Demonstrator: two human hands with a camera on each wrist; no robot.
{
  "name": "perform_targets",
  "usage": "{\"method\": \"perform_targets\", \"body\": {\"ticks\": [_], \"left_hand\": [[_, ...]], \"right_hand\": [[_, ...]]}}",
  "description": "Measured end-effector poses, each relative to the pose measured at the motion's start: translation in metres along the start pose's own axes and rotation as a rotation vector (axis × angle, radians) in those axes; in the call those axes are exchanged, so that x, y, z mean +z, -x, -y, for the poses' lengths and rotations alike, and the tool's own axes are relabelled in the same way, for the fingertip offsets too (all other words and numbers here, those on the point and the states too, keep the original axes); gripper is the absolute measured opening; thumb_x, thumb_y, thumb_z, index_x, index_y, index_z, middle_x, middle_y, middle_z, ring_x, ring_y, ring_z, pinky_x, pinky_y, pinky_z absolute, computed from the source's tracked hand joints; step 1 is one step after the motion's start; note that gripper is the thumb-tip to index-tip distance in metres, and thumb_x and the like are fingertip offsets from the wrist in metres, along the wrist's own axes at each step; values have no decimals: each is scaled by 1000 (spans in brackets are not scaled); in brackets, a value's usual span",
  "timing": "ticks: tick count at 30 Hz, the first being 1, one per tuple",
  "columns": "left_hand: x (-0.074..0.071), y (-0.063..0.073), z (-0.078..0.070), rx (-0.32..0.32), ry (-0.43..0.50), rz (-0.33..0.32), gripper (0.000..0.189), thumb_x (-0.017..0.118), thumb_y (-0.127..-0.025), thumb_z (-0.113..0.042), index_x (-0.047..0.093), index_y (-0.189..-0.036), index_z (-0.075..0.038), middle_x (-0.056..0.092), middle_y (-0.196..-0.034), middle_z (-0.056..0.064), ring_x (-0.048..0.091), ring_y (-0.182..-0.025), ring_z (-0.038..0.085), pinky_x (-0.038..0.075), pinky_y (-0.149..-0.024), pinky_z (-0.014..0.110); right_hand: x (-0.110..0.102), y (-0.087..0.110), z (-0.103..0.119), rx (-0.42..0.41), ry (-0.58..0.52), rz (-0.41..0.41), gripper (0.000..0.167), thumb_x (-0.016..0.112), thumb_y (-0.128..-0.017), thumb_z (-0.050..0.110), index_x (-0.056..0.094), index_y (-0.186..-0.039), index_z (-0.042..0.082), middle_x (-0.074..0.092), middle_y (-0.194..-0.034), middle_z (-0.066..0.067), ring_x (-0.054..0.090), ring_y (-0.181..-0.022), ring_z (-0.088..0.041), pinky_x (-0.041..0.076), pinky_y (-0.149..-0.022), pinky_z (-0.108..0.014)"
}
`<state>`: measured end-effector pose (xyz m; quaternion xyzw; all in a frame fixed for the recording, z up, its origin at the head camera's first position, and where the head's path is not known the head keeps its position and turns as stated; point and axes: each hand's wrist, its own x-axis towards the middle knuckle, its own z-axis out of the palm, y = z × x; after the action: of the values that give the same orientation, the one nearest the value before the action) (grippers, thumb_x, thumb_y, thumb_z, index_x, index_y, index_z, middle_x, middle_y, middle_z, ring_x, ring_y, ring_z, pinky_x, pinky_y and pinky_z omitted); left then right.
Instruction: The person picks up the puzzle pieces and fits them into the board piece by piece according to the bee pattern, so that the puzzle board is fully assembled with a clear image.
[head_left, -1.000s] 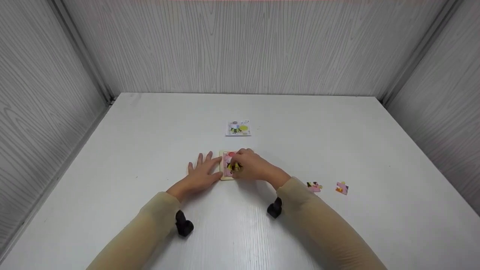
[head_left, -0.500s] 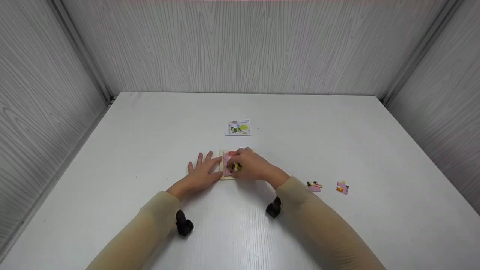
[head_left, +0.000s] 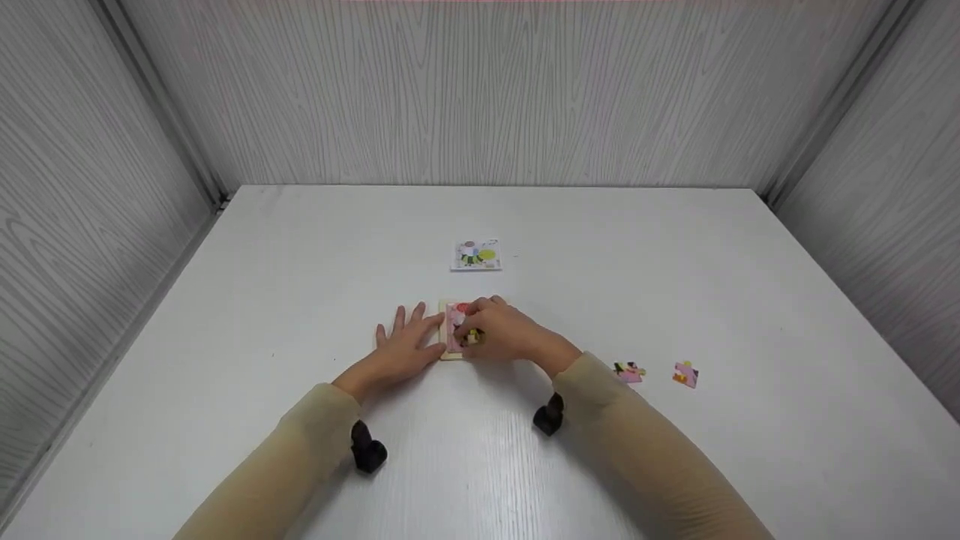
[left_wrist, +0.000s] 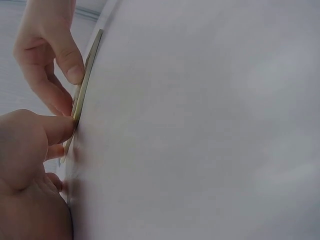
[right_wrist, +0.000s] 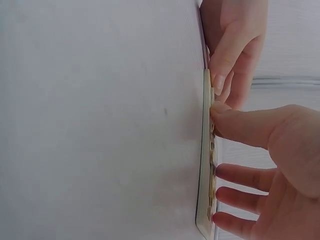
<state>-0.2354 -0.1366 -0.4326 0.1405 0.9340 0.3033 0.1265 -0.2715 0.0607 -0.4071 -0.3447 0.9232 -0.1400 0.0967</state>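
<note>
A small wooden jigsaw puzzle tray (head_left: 443, 330) with a pink picture lies flat near the middle of the table. My left hand (head_left: 405, 349) rests spread beside it, its thumb and index finger touching the tray's left edge. My right hand (head_left: 510, 330) is bent over the tray, thumb and fingertips pinching a yellow and black puzzle piece (head_left: 472, 337) at the picture; the hand covers the tray's right part. In the right wrist view, the thumb (right_wrist: 240, 124) sits at the tray's rim while other fingertips touch the pieces. The left wrist view shows the tray edge-on (left_wrist: 86, 82).
Two loose pink puzzle pieces lie to the right: one piece (head_left: 630, 372) close to the right sleeve, another piece (head_left: 685, 374) farther out. Behind the tray lies a picture card (head_left: 477, 255) with a bee. Grey wood-grain walls (head_left: 480, 90) enclose the white table (head_left: 300, 247).
My right fingers have shifted slightly over the tray, and the yellow and black piece under them has turned a little. My left hand has stayed in place.
</note>
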Motion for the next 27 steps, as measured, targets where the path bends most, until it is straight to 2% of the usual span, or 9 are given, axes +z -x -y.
{"method": "perform_targets", "body": {"ticks": [8, 13, 18, 22, 27], "left_hand": [[0, 0, 1, -5, -2, -3, 57, 46, -96, -35, 29, -147, -15, 2, -154, 16, -13, -138, 38, -11, -101, 63], [1, -1, 2, 2, -5, -5, 57, 46, -96, -34, 29, -147, -14, 3, -154, 18, -13, -138, 39, -11, -100, 64], [2, -1, 2, 4, -8, 3, 57, 46, -97, -34, 28, -147, -13, 2, -154, 19, -13, -137, 40, -11, -99, 64], [1, -2, 2, 7, -9, 4, 57, 46, -97, -34, 28, -147, -13, 2, -154, 19, -13, -137, 40, -11, -100, 64], [0, -2, 2, -2, -12, 7, 58, 46, -96, -34, 28, -147, -13, 2, -154, 18, -13, -137, 39, -12, -100, 63]], "right_hand": [[0, 8, 2, -83, 44, 17, 26, 70, -83, 30, 72, -109, 27, 51, -130, -10, 41, -118, -27, 35, -96, -42], [-1, 11, 5, -66, 85, 30, 28, 71, -82, 29, 71, -110, 27, 50, -131, -11, 39, -119, -30, 36, -96, -42], [-1, 13, 4, -104, 126, 38, 32, 72, -81, 30, 70, -113, 26, 51, -129, -13, 41, -117, -30, 37, -95, -42], [-1, 15, 1, -123, 87, 45, 35, 72, -81, 28, 68, -116, 27, 53, -127, -10, 41, -117, -25, 34, -96, -41], [-6, 19, -4, -107, -24, 38, 37, 72, -82, 23, 67, -118, 18, 54, -126, -9, 42, -119, -24, 32, -100, -40]]}}
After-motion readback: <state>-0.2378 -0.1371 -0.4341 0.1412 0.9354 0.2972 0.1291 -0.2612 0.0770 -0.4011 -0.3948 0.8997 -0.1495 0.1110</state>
